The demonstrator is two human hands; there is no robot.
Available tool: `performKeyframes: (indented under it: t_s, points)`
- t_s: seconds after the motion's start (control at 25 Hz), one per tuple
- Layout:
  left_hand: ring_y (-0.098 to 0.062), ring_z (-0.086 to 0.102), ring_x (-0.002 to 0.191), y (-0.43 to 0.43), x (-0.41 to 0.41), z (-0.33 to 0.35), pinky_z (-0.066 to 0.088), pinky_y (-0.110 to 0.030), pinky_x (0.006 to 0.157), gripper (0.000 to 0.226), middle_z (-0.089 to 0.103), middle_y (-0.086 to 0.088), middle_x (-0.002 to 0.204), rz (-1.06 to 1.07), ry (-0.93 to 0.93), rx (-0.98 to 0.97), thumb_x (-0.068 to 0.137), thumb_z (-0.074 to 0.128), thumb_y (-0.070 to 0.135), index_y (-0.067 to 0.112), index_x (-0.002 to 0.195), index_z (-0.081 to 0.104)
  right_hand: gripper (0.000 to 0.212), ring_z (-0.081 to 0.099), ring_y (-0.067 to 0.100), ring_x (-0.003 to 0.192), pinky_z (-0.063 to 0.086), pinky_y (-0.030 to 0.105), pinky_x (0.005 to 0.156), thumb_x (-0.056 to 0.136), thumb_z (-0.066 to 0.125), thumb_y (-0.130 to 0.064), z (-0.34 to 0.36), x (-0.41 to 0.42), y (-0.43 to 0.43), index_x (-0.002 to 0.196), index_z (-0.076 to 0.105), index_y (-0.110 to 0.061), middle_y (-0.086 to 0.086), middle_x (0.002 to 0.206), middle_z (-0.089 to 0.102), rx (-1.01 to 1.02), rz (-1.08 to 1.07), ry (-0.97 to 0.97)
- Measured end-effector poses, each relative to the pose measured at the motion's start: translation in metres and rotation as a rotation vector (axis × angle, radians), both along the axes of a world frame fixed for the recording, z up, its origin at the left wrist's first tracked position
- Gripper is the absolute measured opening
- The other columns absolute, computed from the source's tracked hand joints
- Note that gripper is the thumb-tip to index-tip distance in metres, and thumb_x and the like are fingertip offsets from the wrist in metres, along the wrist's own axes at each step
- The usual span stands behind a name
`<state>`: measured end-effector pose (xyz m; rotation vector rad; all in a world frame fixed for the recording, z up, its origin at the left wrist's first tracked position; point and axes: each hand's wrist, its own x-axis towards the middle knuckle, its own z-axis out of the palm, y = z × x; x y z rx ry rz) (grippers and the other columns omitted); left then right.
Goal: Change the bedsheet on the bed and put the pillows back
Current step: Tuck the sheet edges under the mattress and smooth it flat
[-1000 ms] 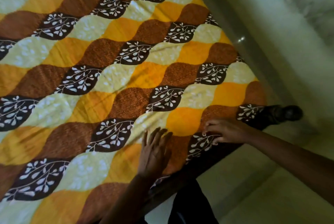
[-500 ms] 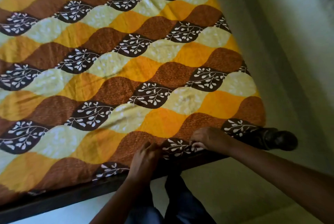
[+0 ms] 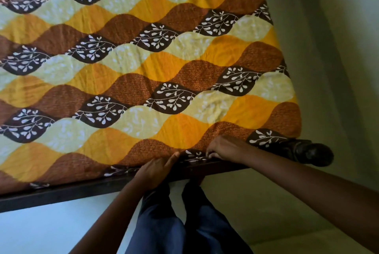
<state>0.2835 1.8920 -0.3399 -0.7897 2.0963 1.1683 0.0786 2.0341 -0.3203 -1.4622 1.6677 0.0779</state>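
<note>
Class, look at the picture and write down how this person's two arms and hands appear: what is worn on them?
The left grip and right grip are bare hands without gloves. The left forearm and right forearm are uncovered to the frame edge, so no sleeve shows. No watch, bangle or ring is visible in the dim light. The legs wear dark blue trousers.

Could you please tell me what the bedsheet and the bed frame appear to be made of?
Bedsheet: likely woven cotton, matte; fine creases and a printed leaf pattern show. Bed frame: probably dark polished wood; its rounded corner post carries a faint sheen.
</note>
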Motion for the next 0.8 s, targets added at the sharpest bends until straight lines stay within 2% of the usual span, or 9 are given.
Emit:
performKeyframes:
  t_s: [0.08, 0.16, 0.28, 0.36, 0.4, 0.48, 0.6, 0.68, 0.8]
  points:
    - [-0.022, 0.058, 0.111, 0.003, -0.002, 0.0, 0.042, -0.041, 0.099, 0.082, 0.063, -0.005, 0.119, -0.034, -0.068, 0.035, 0.072, 0.005, 0.087, 0.04, 0.114, 0.057, 0.031, 0.06, 0.019, 0.11, 0.046, 0.027, 0.09, 0.096, 0.049, -0.028, 0.0, -0.001, 0.006, 0.123, 0.061, -0.018, 0.001, 0.125, 0.062, 0.091, -0.099, -0.064]
    - [-0.023, 0.054, 0.116, 0.007, -0.008, 0.008, 0.041, -0.038, 0.1, 0.065, 0.06, -0.005, 0.125, -0.094, -0.065, 0.036, 0.082, 0.019, 0.075, 0.04, 0.128, 0.05, 0.034, 0.054, 0.015, 0.118, 0.041, 0.026, 0.092, 0.099, 0.042, -0.031, 0.003, 0.0, 0.02, 0.127, 0.057, -0.021, -0.001, 0.132, 0.057, 0.142, -0.248, -0.213]
    - [-0.017, 0.065, 0.091, 0.014, -0.006, 0.023, 0.047, -0.029, 0.077, 0.034, 0.069, -0.002, 0.105, -0.152, 0.094, -0.165, 0.096, 0.039, 0.045, 0.033, 0.121, 0.058, 0.028, 0.056, -0.003, 0.102, 0.04, 0.008, 0.081, 0.096, 0.05, -0.024, 0.014, -0.002, 0.046, 0.121, 0.062, -0.021, -0.007, 0.122, 0.062, -0.021, -0.496, -0.299]
    - [-0.016, 0.066, 0.081, 0.026, -0.013, 0.031, 0.049, -0.029, 0.066, 0.026, 0.071, 0.001, 0.096, -0.089, 0.28, -0.355, 0.095, 0.046, 0.037, 0.029, 0.113, 0.064, 0.025, 0.055, -0.006, 0.092, 0.036, 0.002, 0.073, 0.091, 0.059, -0.018, 0.02, -0.017, 0.065, 0.115, 0.065, -0.021, -0.009, 0.111, 0.064, -0.161, -0.578, -0.134]
    - [-0.016, 0.066, 0.084, 0.036, -0.024, 0.033, 0.052, -0.029, 0.066, 0.025, 0.071, 0.003, 0.098, -0.049, 0.367, -0.361, 0.093, 0.049, 0.036, 0.028, 0.11, 0.065, 0.028, 0.058, 0.002, 0.095, 0.037, 0.005, 0.076, 0.087, 0.064, -0.015, 0.022, -0.027, 0.076, 0.114, 0.066, -0.02, -0.006, 0.11, 0.064, -0.215, -0.558, -0.002]
    - [-0.018, 0.064, 0.091, 0.06, -0.056, 0.028, 0.053, -0.03, 0.069, 0.026, 0.069, 0.004, 0.104, -0.096, 0.529, -0.322, 0.086, 0.057, 0.034, 0.024, 0.107, 0.067, 0.041, 0.06, 0.019, 0.102, 0.047, 0.022, 0.079, 0.076, 0.074, -0.006, 0.022, -0.046, 0.092, 0.115, 0.065, -0.015, 0.002, 0.112, 0.064, -0.216, -0.433, 0.243]
    - [-0.021, 0.062, 0.08, 0.088, -0.106, 0.01, 0.049, -0.028, 0.059, 0.026, 0.067, 0.002, 0.091, -0.283, 0.659, -0.404, 0.076, 0.067, 0.035, 0.022, 0.098, 0.07, 0.037, 0.063, 0.027, 0.099, 0.055, 0.038, 0.074, 0.077, 0.069, -0.001, 0.013, -0.059, 0.099, 0.112, 0.066, -0.012, 0.008, 0.109, 0.066, -0.137, -0.271, 0.358]
    - [-0.022, 0.06, 0.068, 0.095, -0.128, 0.002, 0.046, -0.026, 0.048, 0.023, 0.064, 0.001, 0.076, -0.381, 0.669, -0.438, 0.066, 0.079, 0.029, 0.022, 0.087, 0.07, 0.02, 0.062, 0.02, 0.094, 0.053, 0.034, 0.072, 0.088, 0.055, -0.012, 0.011, -0.065, 0.097, 0.106, 0.064, -0.015, 0.005, 0.103, 0.065, -0.08, -0.149, 0.428]
    - [-0.023, 0.062, 0.058, 0.098, -0.138, -0.004, 0.041, -0.023, 0.04, 0.026, 0.064, -0.002, 0.064, -0.441, 0.703, -0.352, 0.056, 0.086, 0.015, 0.018, 0.076, 0.07, 0.012, 0.062, 0.016, 0.073, 0.038, 0.023, 0.053, 0.083, 0.053, -0.008, 0.017, -0.069, 0.099, 0.083, 0.064, -0.013, 0.001, 0.079, 0.062, -0.109, -0.188, 0.414]
